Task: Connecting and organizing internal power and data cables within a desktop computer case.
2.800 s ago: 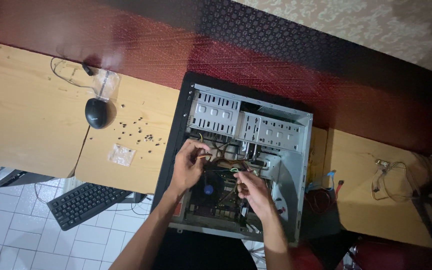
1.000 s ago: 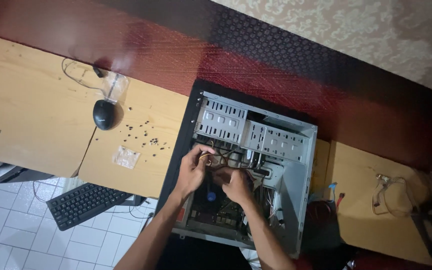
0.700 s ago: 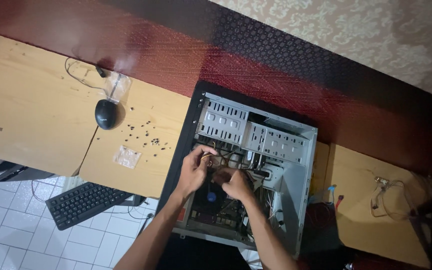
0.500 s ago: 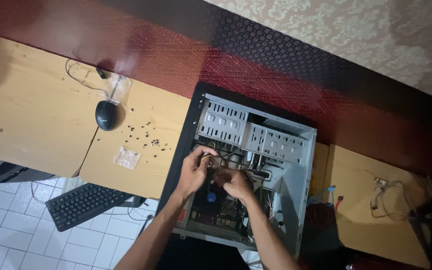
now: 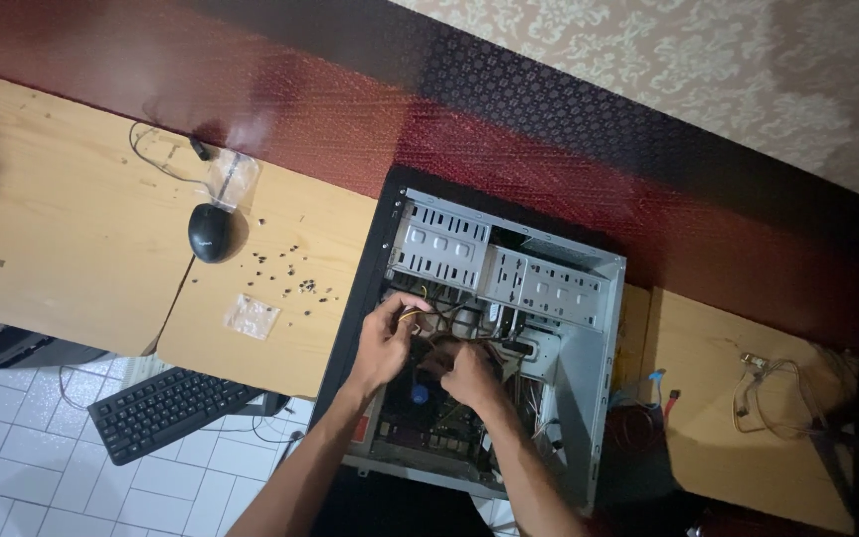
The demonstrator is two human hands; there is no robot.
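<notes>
An open grey computer case (image 5: 589,398) lies on its side on the wooden desk (image 5: 62,249). Both my hands reach inside it, over the motherboard (image 5: 429,423). My left hand (image 5: 385,343) has its fingers curled around a bundle of wires (image 5: 441,318) just below the metal drive cages (image 5: 449,244). My right hand (image 5: 471,373) is close beside it to the right, fingers closed among the same dark cables. What its fingertips hold is hidden.
A black mouse (image 5: 211,232), scattered small screws (image 5: 290,273) and a small clear bag (image 5: 253,316) lie on the desk left of the case. A black keyboard (image 5: 166,410) sits lower left over the tiled floor. Loose cables (image 5: 777,383) lie on the desk to the right.
My right hand has moved up and left from the lower motherboard to meet my left hand at the cables. The left hand has stayed in place.
</notes>
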